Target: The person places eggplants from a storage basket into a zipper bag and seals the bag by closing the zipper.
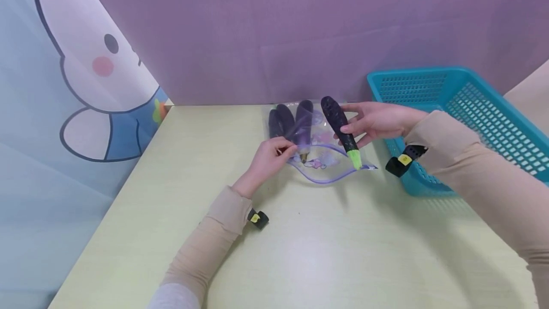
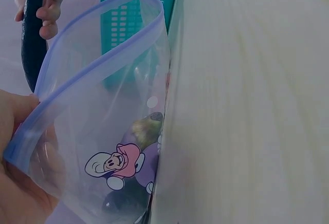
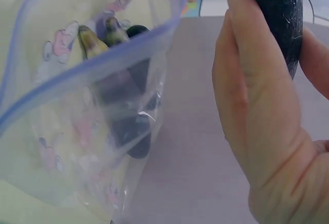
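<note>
My left hand (image 1: 272,159) pinches the left edge of a clear zip bag (image 1: 323,181) with a purple seal and cartoon prints. The bag's mouth gapes toward me. Inside it lie several dark eggplants (image 1: 304,120), and their stem ends show in the right wrist view. My right hand (image 1: 377,120) holds another long, dark eggplant (image 1: 336,118) between thumb and fingers. It tilts above the bag's right side, its bright green stem end pointing down near the seal. In the left wrist view the held eggplant (image 2: 32,39) appears beyond the bag's seal, outside the bag.
A teal plastic basket (image 1: 411,182) with mesh sides stands on the right, beneath my right forearm. The pale table (image 1: 326,252) meets a purple cloth (image 1: 257,37) behind the bag. A blue curtain with a cartoon figure hangs at the left.
</note>
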`<action>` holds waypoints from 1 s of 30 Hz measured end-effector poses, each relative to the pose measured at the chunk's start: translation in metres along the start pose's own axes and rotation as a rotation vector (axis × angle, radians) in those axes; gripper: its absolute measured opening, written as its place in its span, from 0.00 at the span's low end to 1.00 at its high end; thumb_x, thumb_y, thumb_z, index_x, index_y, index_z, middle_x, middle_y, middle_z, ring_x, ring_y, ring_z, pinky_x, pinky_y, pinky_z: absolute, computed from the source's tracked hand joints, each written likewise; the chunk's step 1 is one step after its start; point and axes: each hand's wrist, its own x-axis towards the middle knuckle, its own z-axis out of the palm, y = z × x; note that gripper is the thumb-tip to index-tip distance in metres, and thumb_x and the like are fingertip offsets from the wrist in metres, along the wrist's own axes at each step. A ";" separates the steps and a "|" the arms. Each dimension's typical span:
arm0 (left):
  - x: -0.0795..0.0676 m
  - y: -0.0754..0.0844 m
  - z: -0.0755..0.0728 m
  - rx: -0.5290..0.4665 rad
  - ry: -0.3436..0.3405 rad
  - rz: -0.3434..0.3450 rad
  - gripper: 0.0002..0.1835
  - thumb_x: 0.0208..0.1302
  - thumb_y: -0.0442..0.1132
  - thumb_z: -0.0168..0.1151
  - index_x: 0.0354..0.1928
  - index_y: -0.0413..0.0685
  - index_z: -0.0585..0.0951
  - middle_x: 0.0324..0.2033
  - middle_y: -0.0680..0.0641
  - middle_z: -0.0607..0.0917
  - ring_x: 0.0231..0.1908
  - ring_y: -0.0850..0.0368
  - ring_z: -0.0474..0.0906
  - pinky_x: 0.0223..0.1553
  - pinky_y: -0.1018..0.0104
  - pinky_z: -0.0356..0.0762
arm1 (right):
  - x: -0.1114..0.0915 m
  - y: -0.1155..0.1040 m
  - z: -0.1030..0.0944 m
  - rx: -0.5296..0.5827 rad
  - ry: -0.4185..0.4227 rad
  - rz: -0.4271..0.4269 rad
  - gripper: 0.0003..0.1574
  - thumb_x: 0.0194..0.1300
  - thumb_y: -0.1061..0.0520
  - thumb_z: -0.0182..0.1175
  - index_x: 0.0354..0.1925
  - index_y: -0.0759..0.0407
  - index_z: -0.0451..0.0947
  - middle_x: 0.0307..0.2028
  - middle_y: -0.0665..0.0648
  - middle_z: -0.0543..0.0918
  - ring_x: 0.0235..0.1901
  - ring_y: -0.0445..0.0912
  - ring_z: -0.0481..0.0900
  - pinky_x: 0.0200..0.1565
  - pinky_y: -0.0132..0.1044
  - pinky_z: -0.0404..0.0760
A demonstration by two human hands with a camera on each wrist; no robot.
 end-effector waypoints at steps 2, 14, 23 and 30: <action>0.000 0.000 0.000 0.007 0.002 -0.004 0.08 0.63 0.34 0.60 0.36 0.37 0.85 0.26 0.44 0.81 0.26 0.58 0.72 0.28 0.73 0.70 | -0.001 0.001 0.003 -0.001 -0.014 -0.001 0.51 0.72 0.60 0.48 0.73 0.54 0.22 0.62 0.70 0.68 0.53 0.49 0.79 0.51 0.48 0.79; 0.001 0.001 0.000 0.003 0.003 0.008 0.08 0.63 0.33 0.59 0.36 0.35 0.85 0.26 0.43 0.81 0.25 0.57 0.73 0.28 0.73 0.70 | -0.006 0.004 0.021 0.012 -0.074 0.022 0.51 0.71 0.61 0.49 0.73 0.54 0.23 0.64 0.74 0.63 0.51 0.50 0.80 0.52 0.49 0.78; 0.000 0.001 0.001 -0.001 0.002 0.001 0.08 0.63 0.33 0.60 0.36 0.36 0.85 0.26 0.43 0.81 0.26 0.56 0.73 0.28 0.73 0.70 | -0.007 0.017 0.035 0.047 -0.125 0.028 0.53 0.69 0.64 0.51 0.73 0.56 0.24 0.57 0.69 0.74 0.48 0.52 0.81 0.48 0.47 0.81; 0.001 -0.001 0.002 0.005 0.004 0.007 0.08 0.64 0.33 0.59 0.36 0.36 0.85 0.26 0.43 0.81 0.25 0.57 0.73 0.28 0.73 0.70 | -0.006 0.029 0.043 0.092 -0.165 0.023 0.53 0.68 0.65 0.52 0.73 0.58 0.25 0.53 0.66 0.77 0.48 0.53 0.82 0.47 0.48 0.81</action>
